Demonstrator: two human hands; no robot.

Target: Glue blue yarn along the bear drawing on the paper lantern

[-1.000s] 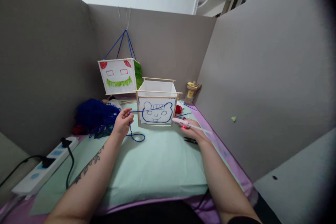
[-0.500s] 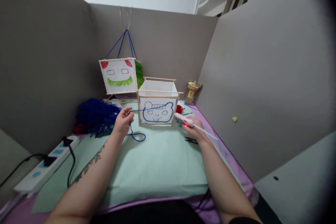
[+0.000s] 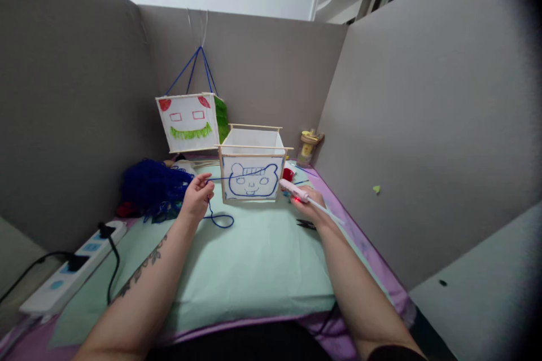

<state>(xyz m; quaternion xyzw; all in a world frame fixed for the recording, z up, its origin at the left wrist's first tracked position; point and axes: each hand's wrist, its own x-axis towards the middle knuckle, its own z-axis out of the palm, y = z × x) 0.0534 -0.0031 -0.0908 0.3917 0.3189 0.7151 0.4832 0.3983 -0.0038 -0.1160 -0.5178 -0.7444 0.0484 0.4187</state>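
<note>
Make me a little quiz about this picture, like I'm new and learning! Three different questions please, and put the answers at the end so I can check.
1. Pick one. What colour is the mouth drawn on the hanging box?
A) Purple
B) Green
C) Black

2. True or false: the right hand holds the pink glue gun.

3. Fill in the blank: the left hand pinches a thin blue ____.

Key:
1. B
2. True
3. cord
</note>
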